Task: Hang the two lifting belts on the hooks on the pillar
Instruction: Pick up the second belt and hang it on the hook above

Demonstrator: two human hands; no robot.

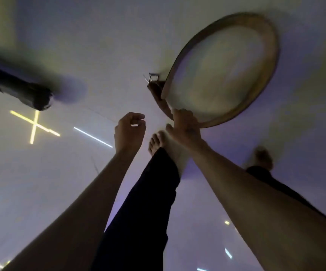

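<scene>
— Leather, is it? That tan loop on the floor?

— It looks like it: a stiff, broad belt (pixel 271 61) curled into an oval ring and standing on its edge, smooth on the outer face. A metal buckle (pixel 152 77) sticks out at its near-left end, bright and angular, with a darker strap tail curving under it.

— Where are the hands?

— The right hand (pixel 185 126) is down at the ring's near rim, its fingers curled over the edge and closed on the belt. The left hand (pixel 130 132) hangs just beside it, apart from the belt, its fingers loosely curled around nothing that I can make out.

— And the floor?

— The floor (pixel 99 45) is pale, glossy and smooth. It reflects strip lights: a yellow cross at the left and a white bar next to it.

— Anything else lying about?

— A dark, rounded, matte thing (pixel 21 90) lies at the left, long like a thick roll, with a blunt end. It is too blurred to name, so I can't tell if it is the other belt. Two bare feet show below the hands, the left foot (pixel 158 141) sharp under a dark trouser leg, the right foot (pixel 264 157) smeared with motion.
</scene>
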